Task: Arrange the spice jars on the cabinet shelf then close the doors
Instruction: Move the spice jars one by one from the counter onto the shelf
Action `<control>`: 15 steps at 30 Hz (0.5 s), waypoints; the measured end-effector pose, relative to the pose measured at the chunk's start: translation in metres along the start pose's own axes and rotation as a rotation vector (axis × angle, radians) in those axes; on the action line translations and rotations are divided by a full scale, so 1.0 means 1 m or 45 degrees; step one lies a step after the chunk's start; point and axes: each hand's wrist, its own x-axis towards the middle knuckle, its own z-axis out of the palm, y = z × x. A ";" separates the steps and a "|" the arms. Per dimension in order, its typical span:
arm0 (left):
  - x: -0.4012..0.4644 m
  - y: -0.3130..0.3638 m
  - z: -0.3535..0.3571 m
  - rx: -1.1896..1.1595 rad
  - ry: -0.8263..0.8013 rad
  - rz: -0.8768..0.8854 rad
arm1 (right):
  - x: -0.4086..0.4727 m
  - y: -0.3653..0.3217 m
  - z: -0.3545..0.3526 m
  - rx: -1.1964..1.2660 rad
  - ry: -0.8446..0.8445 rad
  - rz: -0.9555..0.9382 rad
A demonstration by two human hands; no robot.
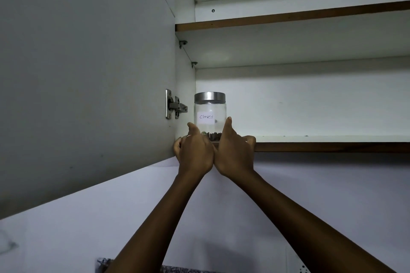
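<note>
The cabinet door [84, 86] stands open, to the left of the jar, with its hinge [175, 105] just beside the jar. The left hand [195, 150] is at the lower left of the jar; its thumb points up at the glass and its fingers [177, 146] curl near the bottom corner of the cabinet side. I cannot tell if they hold the edge or only rest there. The jar [210, 115], of clear glass with a metal lid and a paper label "Cloves", stands upright at the left end of the lower shelf [332, 146], close to its front edge, with a few dark cloves at the bottom. The right hand [235, 150] is at the lower right of the jar; its thumb touches the glass and its fingers curl over the shelf front. The two hands touch each other below the jar. Above the jar there is a second shelf [288, 17].

I think the jar is just being set in place. It sits near the front edge, so a careless pull of the thumbs could tip it forward. Also, if it stays so close to the hinge, the closing door may hit it.
</note>
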 end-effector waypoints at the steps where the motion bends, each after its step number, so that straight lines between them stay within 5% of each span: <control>1: -0.001 0.000 0.001 -0.013 0.011 -0.006 | 0.000 0.000 0.000 0.011 -0.013 0.005; 5: -0.013 -0.004 0.006 -0.127 0.131 0.000 | -0.009 0.001 0.002 0.060 -0.004 -0.008; 10: -0.065 -0.016 0.009 -0.344 0.266 0.266 | -0.042 0.017 -0.007 0.120 0.116 -0.284; 15: -0.143 -0.021 0.011 -0.315 0.123 0.406 | -0.114 0.043 -0.023 0.190 0.077 -0.311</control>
